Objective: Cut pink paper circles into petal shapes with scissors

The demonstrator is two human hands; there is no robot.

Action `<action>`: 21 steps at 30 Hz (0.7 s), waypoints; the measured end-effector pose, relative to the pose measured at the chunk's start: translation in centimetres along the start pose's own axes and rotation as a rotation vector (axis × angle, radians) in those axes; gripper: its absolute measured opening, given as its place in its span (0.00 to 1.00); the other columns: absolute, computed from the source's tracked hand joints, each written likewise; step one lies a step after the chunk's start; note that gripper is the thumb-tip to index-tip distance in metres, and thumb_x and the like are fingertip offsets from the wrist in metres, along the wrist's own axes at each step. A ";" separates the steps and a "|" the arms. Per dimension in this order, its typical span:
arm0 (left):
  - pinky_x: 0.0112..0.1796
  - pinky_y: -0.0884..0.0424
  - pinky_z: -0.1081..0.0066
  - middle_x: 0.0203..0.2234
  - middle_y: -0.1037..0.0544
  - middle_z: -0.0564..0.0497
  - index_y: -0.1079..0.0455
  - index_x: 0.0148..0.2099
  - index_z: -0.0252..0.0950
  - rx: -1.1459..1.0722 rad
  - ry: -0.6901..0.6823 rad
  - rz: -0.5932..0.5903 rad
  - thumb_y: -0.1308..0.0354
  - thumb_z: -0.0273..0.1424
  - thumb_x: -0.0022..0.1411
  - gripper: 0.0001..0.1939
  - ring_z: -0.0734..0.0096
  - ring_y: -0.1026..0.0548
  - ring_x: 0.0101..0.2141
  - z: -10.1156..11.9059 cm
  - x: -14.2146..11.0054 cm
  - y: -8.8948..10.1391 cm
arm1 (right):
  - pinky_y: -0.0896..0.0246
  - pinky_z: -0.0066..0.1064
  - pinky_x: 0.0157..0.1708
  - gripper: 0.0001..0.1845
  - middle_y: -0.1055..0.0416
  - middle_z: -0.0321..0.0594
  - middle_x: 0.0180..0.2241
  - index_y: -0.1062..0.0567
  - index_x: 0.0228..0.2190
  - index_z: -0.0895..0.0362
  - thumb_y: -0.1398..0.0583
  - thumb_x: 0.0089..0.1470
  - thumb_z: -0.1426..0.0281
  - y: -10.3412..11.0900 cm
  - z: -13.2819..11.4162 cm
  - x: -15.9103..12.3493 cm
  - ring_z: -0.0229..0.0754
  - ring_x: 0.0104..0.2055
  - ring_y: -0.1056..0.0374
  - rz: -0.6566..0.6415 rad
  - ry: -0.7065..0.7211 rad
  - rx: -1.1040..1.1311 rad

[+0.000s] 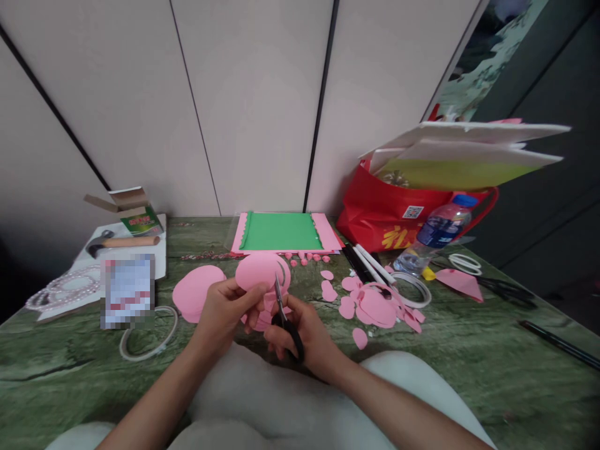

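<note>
My left hand (234, 308) pinches a pink paper circle (257, 270) by its lower edge and holds it up above the table. In my right hand (304, 334) are black-handled scissors (289, 331), their blades pointing upward at the right side of the circle. A curved slit shows in the paper close to the blade tips. To the left of my left hand lies a stack of pink paper rounds (199, 292). More pink paper sits partly hidden beneath my hands. Pink offcuts (375, 307) and small petal-shaped pieces are scattered to the right.
At the back lies a green sheet (281, 231) on pink paper. A red bag (375, 209) and a water bottle (438, 234) stand right, near white tape (415, 290). On the left are a hammer (124, 242), an opened box (140, 219), pearl strings (65, 290) and a tape roll (149, 334).
</note>
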State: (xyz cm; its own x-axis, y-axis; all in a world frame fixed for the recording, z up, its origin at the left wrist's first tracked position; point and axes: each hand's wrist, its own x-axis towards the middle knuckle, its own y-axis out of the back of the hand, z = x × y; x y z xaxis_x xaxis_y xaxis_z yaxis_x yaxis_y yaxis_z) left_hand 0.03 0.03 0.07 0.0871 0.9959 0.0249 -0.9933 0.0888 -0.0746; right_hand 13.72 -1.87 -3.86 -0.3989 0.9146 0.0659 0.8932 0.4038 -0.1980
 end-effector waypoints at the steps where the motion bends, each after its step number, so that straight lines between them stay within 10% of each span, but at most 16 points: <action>1: 0.10 0.46 0.83 0.09 0.35 0.59 0.34 0.19 0.31 0.012 -0.001 0.002 0.38 0.30 0.48 0.11 0.85 0.40 0.09 -0.1 0.0 0.1 | 0.48 0.21 0.13 0.20 0.36 0.28 0.16 0.38 0.29 0.56 0.36 0.39 0.59 0.0 0.0 0.0 0.31 0.14 0.43 -0.002 -0.002 0.006; 21: 0.08 0.49 0.83 0.08 0.35 0.58 0.35 0.18 0.33 0.103 0.059 -0.042 0.37 0.30 0.45 0.11 0.85 0.42 0.08 0.0 -0.1 0.0 | 0.46 0.25 0.19 0.21 0.37 0.30 0.18 0.37 0.30 0.54 0.35 0.38 0.57 0.3 0.0 0.2 0.33 0.19 0.42 0.051 0.021 -0.019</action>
State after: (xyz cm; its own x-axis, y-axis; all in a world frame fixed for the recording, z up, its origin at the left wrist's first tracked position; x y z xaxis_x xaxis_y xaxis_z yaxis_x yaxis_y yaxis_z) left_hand 0.03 -0.05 0.04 0.1299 0.9910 -0.0328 -0.9910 0.1309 0.0284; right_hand 13.88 -1.55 -3.87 -0.3483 0.9343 0.0767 0.9161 0.3566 -0.1832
